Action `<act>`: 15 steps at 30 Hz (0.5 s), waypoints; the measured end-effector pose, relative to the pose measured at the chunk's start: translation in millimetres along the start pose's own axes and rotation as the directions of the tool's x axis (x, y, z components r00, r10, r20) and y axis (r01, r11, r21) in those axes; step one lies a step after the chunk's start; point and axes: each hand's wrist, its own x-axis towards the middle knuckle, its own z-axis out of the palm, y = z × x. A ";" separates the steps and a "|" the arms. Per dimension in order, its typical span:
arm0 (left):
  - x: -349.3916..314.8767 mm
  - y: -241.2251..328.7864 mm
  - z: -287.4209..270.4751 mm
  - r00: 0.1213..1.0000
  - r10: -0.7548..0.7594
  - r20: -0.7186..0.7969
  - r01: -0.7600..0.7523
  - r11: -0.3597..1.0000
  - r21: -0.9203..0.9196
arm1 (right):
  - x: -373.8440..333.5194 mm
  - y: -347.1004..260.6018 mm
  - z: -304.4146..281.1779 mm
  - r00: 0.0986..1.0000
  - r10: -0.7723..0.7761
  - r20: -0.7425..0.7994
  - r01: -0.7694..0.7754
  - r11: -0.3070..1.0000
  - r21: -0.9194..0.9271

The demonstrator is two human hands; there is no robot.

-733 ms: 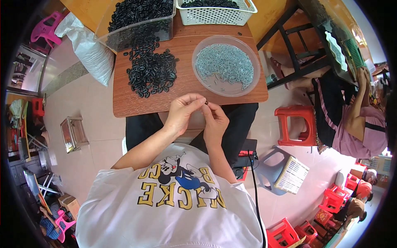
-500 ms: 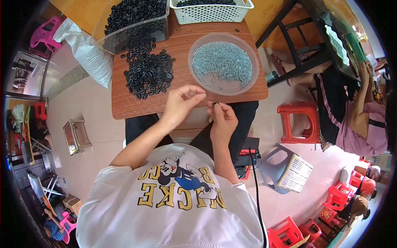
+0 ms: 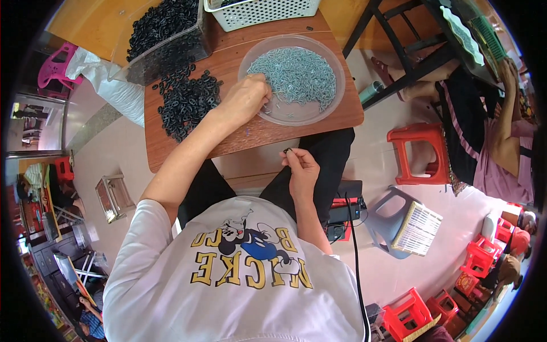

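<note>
My left hand (image 3: 248, 98) reaches over the left rim of a round clear plastic bowl (image 3: 285, 120). Its fingers are drawn together at the edge of a heap of small silvery screws (image 3: 296, 74); whether a screw is between the fingertips is hidden. Below the table's front edge, my right hand (image 3: 302, 171) pinches a small black oval plastic piece (image 3: 288, 150) between thumb and forefinger. Many similar black oval pieces (image 3: 188, 102) lie in a loose pile on the table, left of my left forearm.
Behind the pile, a clear bin (image 3: 171, 54) of black pieces stands at the table's (image 3: 239, 143) far left. A white perforated basket (image 3: 262, 16) is beside it. A red stool (image 3: 419, 154) and a grey chair (image 3: 393, 222) stand to the right, where another person (image 3: 501, 148) sits.
My left hand has moved forward from beside my right hand to the screws in the bowl. My right hand still pinches the black piece, now slightly lower. The view has shifted a little.
</note>
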 end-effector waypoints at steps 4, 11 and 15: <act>3.4 -3.7 5.6 0.998 0.051 0.047 -0.051 0.999 -0.010 | 2.8 1.3 -1.6 1.000 0.006 0.008 -0.007 1.000 0.013; 5.4 -4.1 -0.3 0.992 0.116 -0.046 -0.122 0.979 -0.164 | -0.7 -9.5 7.6 0.999 -0.010 0.032 0.011 0.999 -0.048; -23.9 15.4 -20.9 0.960 -0.270 0.078 0.254 0.714 -0.652 | -3.8 -30.7 28.6 0.997 -0.037 0.063 0.042 0.996 -0.084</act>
